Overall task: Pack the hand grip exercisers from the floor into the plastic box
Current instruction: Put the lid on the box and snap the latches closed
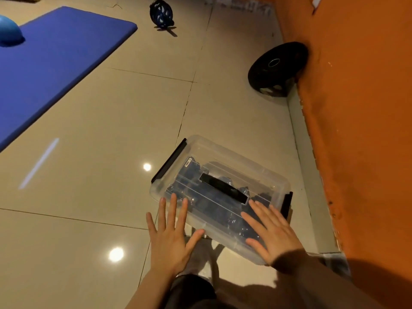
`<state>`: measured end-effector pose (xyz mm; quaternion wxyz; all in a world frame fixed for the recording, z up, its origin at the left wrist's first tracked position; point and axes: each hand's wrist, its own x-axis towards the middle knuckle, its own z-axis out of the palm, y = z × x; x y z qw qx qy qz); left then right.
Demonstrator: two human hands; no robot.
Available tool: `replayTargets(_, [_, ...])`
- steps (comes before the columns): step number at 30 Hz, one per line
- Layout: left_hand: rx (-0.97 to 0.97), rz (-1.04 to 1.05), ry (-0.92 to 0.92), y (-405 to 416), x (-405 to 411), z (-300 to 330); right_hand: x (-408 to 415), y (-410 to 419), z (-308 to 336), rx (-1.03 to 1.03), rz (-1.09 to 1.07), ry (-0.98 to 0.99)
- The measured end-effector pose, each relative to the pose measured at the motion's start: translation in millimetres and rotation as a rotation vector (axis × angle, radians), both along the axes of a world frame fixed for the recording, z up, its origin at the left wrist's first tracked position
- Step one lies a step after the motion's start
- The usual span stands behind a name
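A clear plastic box [256, 172] lies on the tiled floor near the orange wall, its transparent lid on and a black carry handle [223, 188] across the top. Black latches sit at both short ends. Dark hand grip exercisers [191, 175] with metal springs show through the lid. My left hand [170, 236] has its fingers straight and spread at the box's near left corner, fingertips over the lid edge. My right hand [270, 234] lies flat with straight fingers on the lid's near right part.
A blue exercise mat [51, 70] with a blue ball [9, 30] covers the floor at the left. An ab wheel [161, 13] stands at the back. A black weight plate [276, 65] leans against the orange wall [361, 130] on the right.
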<state>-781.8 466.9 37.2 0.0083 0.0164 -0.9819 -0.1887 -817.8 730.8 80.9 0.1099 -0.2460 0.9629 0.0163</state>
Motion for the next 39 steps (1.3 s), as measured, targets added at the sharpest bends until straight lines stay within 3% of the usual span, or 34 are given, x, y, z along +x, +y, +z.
replayTargets(4, [0.184,0.066,0.057,19.2,-16.8,-6.4,2.1,2.5,-10.1,-0.126,-0.08,0.026])
replayTargets(8, [0.217,-0.028,0.121,17.8,-41.7,-9.6,17.1,-3.8,-9.6,-0.188,-0.183,0.081])
replayTargets(14, [0.186,-0.112,-0.04,48.3,-103.8,-1.8,44.2,-22.7,-28.0,-0.064,-0.44,0.147])
replayTargets(17, [0.194,-0.12,-0.076,69.8,-133.4,4.5,39.3,-16.3,-36.2,-0.09,-0.389,0.277])
replayTargets(21, [0.534,-0.169,-0.02,90.6,-165.6,5.5,21.4,7.2,-43.3,-0.133,-0.175,0.395])
replayTargets(25, [0.827,-0.18,0.069,128.7,-183.2,10.9,-3.9,40.3,-51.4,-0.158,-0.173,0.597])
replayTargets(31, [0.551,-0.325,-0.027,190.4,-254.8,-0.4,-42.3,72.8,-42.4,-0.174,-0.32,0.455])
replayTargets(36, [-0.019,-0.399,0.065,243.1,-288.0,16.3,-71.8,112.0,-36.3,-0.232,-0.393,0.436])
replayTargets(39, [0.065,-0.413,-0.036,242.3,-296.2,14.2,-72.5,116.0,-40.0,-0.275,-0.388,0.464])
